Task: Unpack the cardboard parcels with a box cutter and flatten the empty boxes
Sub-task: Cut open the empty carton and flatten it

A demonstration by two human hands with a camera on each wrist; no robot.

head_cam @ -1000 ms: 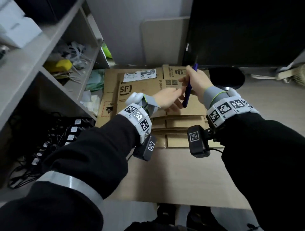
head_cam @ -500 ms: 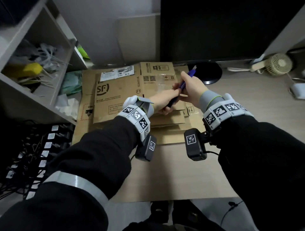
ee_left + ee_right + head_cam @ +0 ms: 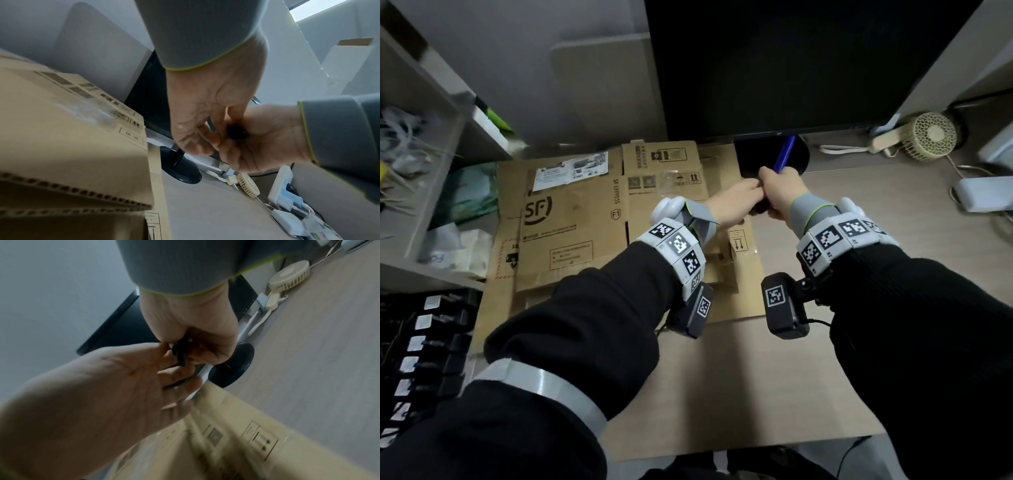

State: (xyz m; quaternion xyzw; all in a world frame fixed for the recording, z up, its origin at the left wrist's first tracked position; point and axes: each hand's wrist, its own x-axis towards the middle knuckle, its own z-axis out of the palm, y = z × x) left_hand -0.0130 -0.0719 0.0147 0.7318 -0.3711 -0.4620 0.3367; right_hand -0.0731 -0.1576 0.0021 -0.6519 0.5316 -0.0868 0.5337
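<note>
A stack of flattened cardboard boxes [image 3: 571, 236] lies on the desk [image 3: 756, 383], left of centre. My right hand [image 3: 774, 193] grips a blue box cutter [image 3: 785, 154], whose upper end sticks up in front of the monitor stand. My left hand [image 3: 750, 198] meets the right one from the left, and its fingers pinch the cutter's lower end. The left wrist view shows the left hand [image 3: 205, 126] curled against the cutter's dark end [image 3: 236, 133] in the right fist [image 3: 265, 139]. In the right wrist view the cutter [image 3: 182, 353] is mostly hidden by both hands. No blade shows.
A black monitor [image 3: 791, 61] on a round stand base [image 3: 796, 161] stands just behind the hands. A small fan [image 3: 933, 135] and a white device [image 3: 983, 195] lie at the right. Shelves with clutter [image 3: 421, 164] line the left, with cables [image 3: 421, 342] below.
Both hands have moved right and away, from over the cardboard stack to its right edge by the monitor stand. The left hand has closed onto the cutter's lower end.
</note>
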